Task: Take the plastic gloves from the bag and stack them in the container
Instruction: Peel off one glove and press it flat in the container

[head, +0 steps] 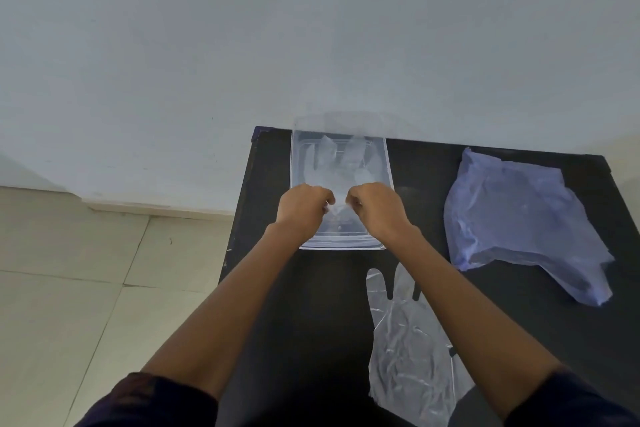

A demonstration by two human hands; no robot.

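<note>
A clear plastic container (388, 163) stands at the far left of the black table. A thin transparent glove (341, 166) lies inside it, fingers pointing away from me. My left hand (304, 210) and my right hand (374, 210) hover over the container's near half, each pinching the glove's cuff end. A second transparent glove (408, 340) lies flat on the table near me, partly under my right forearm. The crumpled blue-purple plastic bag (519, 215) rests to the right.
The black table (433, 163) backs against a pale wall; its left edge drops to a beige tiled floor (69, 288). Bare tabletop shows between the container and the bag.
</note>
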